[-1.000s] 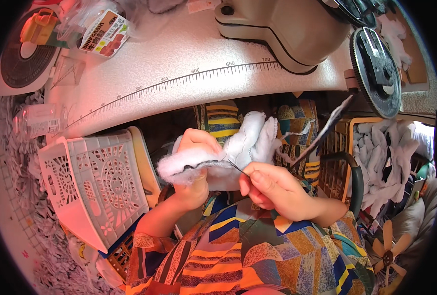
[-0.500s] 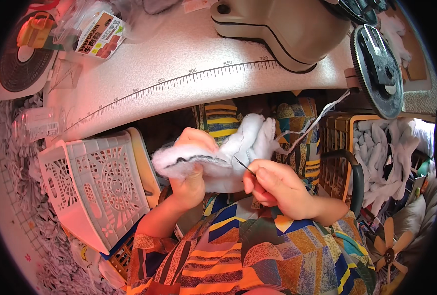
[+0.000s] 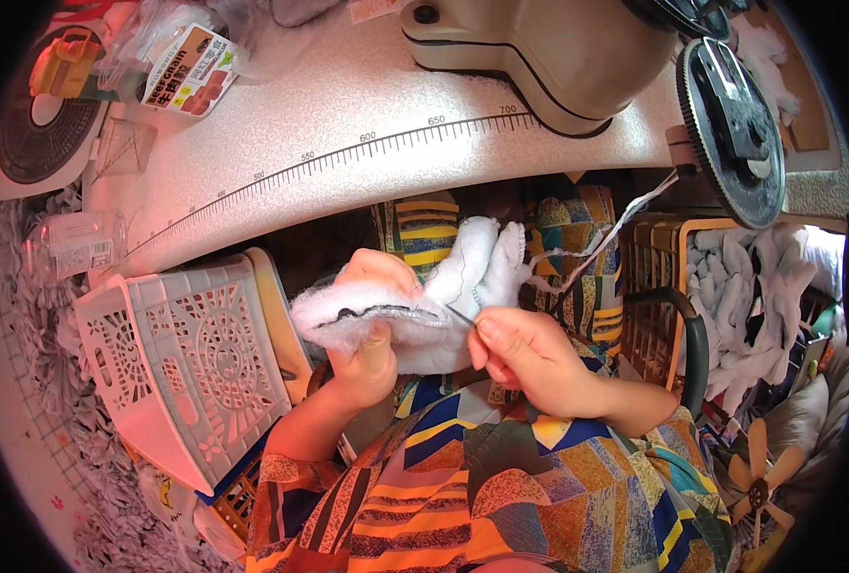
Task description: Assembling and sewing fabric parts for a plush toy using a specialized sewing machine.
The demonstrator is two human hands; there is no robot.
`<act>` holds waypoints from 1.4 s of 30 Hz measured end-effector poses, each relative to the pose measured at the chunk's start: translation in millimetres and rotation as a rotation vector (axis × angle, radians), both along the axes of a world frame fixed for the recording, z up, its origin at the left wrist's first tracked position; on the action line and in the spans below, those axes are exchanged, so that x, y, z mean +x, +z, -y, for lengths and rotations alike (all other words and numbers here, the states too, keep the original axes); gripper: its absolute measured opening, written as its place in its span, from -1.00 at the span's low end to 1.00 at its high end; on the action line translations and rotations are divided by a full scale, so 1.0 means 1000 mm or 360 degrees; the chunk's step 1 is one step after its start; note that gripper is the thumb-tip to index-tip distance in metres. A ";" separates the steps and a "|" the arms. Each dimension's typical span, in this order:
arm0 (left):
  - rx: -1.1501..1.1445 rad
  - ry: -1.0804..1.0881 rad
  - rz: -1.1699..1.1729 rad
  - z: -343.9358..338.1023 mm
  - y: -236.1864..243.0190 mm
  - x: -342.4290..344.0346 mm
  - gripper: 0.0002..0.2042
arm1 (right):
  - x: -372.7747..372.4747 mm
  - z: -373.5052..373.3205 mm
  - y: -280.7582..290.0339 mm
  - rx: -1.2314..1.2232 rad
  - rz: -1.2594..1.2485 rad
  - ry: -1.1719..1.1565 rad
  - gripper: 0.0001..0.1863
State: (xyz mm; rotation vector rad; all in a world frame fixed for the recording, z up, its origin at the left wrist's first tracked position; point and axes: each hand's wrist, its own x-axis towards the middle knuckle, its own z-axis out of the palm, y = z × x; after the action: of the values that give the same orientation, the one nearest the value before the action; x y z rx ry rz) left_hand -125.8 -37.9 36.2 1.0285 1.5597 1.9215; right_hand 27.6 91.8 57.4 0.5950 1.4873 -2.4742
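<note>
My left hand (image 3: 372, 358) is closed around a white fluffy plush piece (image 3: 453, 263), its thumb at the front and fingers behind. A dark wavy line runs along a fold at the piece's left end, and a fine dark thread lies loose across its middle. My right hand (image 3: 534, 358) pinches a thin needle (image 3: 458, 314) between thumb and forefinger. The needle points left, its tip at the plush beside the right end of the dark line. Whether the tip has gone into the fabric, I cannot tell.
Ahead is a table with a printed ruler edge (image 3: 367, 148), a beige sewing machine body (image 3: 530, 57) and a black handwheel (image 3: 730, 134). A white openwork basket (image 3: 195, 363) stands left. At right, an orange crate (image 3: 654, 286) sits by piled white plush pieces (image 3: 749, 296).
My right hand has moved slightly left and up, bringing the needle's tip to the fold by the dark line. My left hand keeps its hold on the plush piece.
</note>
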 end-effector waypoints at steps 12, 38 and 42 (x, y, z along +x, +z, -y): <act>-0.0134 -0.0137 0.0129 0.002 -0.001 0.002 -0.59 | -0.020 -0.010 -0.008 0.1236 -0.0517 -0.0199 -0.59; -0.0412 0.0142 0.1471 -0.015 -0.002 0.019 -0.68 | 0.059 -0.074 -0.097 0.2266 0.0147 -0.1129 -0.10; -0.0047 -0.0181 0.2399 -0.015 -0.008 0.018 -0.66 | 0.045 -0.044 -0.073 0.0198 -0.0311 -0.0383 0.03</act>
State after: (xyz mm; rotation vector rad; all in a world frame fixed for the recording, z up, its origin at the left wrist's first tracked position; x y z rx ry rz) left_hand -107.4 -22.7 27.9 -0.4170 0.5709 1.7285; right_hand 73.0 135.6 -15.4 0.6003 1.7461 -2.7026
